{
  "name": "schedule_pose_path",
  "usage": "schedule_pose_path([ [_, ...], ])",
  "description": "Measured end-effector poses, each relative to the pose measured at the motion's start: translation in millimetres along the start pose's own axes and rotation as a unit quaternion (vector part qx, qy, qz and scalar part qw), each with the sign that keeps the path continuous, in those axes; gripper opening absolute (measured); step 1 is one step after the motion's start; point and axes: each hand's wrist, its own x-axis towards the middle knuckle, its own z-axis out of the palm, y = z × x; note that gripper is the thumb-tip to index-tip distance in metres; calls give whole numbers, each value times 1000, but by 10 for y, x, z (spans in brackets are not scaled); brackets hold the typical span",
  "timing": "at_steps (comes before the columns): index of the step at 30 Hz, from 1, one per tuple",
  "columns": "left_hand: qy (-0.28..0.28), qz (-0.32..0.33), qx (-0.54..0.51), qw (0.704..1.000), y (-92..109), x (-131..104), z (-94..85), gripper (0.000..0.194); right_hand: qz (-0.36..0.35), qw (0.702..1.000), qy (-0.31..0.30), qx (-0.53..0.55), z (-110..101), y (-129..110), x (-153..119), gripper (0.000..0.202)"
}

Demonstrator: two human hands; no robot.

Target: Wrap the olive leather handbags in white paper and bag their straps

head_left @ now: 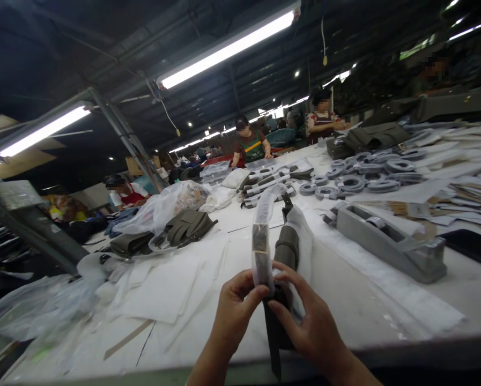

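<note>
My left hand (234, 311) and my right hand (310, 321) both grip a dark olive strap (286, 246) partly wrapped in thin white foam sheet (262, 214), held upright above the near edge of the white table (364, 300). The strap's lower end (273, 343) hangs down between my wrists. The left thumb presses the wrap from the left; the right fingers curl round the strap from the right.
A grey tape dispenser (389, 241) lies right of my hands. Olive bags (186, 225) and clear plastic bags (171, 203) lie left. Coiled grey straps (361, 179) and wrapped straps (272, 179) sit farther back. Paper stacks (465, 187) lie right. Several people work behind.
</note>
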Motion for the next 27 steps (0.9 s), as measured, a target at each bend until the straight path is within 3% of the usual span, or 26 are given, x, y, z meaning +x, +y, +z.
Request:
schedule_pose_path([
  [3, 12, 11, 21, 1000, -36, 26, -3, 26, -27, 999, 42, -22, -6, -9, -6, 37],
  [7, 87, 48, 29, 995, 24, 67, 13, 41, -55, 997, 24, -41, -38, -55, 64, 18],
  [9, 93, 37, 24, 995, 102, 74, 46, 43, -59, 997, 24, -36, -116, -46, 133, 16],
  [12, 56, 18, 29, 998, 221, 76, 123, 38, -37, 994, 88, -58, -307, 53, 365, 18],
  [15, 53, 6, 9, 999, 289, 106, 186, 39, -10, 983, 143, -117, -490, 234, 802, 31],
  [21, 53, -35, -33, 997, 323, 234, 200, 42, -51, 986, 58, -147, -576, 561, 1863, 63],
  [24, 54, -51, -57, 996, 331, 247, 205, 46, -45, 992, -2, -120, -569, 715, 2180, 53],
  [27, 65, -67, -85, 992, 333, 224, 198, 49, -19, 994, -32, -101, -583, 947, 2285, 34],
])
